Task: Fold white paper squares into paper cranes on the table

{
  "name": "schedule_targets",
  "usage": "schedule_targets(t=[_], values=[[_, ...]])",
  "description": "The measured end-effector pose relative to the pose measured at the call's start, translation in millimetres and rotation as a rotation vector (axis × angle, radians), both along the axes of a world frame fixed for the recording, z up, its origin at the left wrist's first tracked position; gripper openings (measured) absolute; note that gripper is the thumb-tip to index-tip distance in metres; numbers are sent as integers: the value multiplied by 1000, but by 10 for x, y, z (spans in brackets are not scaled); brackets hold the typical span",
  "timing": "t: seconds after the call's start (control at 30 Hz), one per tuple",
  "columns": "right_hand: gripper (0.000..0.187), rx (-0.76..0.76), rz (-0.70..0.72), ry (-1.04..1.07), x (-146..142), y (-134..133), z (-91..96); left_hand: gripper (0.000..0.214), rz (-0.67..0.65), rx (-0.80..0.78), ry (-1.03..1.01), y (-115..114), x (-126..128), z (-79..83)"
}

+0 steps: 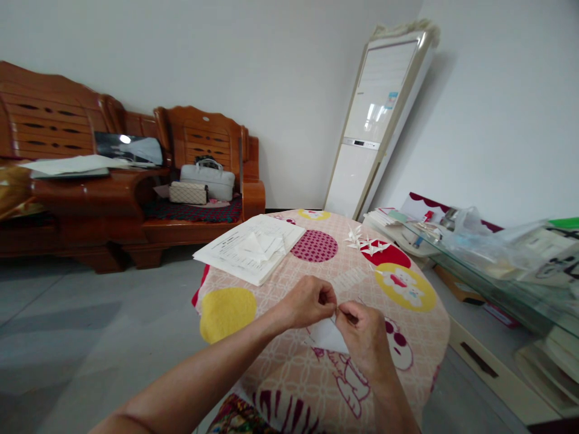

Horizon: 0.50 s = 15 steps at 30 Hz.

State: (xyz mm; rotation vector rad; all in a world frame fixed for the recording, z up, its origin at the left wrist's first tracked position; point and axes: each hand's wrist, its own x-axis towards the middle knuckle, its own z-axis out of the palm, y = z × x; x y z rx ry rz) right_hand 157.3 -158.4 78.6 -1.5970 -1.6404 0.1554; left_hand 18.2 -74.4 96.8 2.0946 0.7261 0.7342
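Over the near middle of the round table, my left hand and my right hand meet with their fingertips pinched close together. Both are closed on a piece of white paper, whose lower part shows below the fingers. The spot where the fingertips meet hides the paper's upper edge. Just beyond my hands lies a printed paper strip on the cloth. Folded white paper cranes are grouped at the table's far right.
A stack of printed sheets with a folded paper on top lies at the table's far left. A patterned cloth covers the table. To the right stands a glass-topped cabinet with plastic bags. Wooden seats stand behind.
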Motion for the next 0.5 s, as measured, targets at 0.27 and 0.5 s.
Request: schedule_targets(t=[0.27, 0.5], values=[[20, -71, 35, 48, 60, 16, 31, 11, 6, 73, 18, -4, -1, 7], [18, -65, -18, 66, 17, 26, 19, 11, 22, 23, 20, -17, 20, -9]])
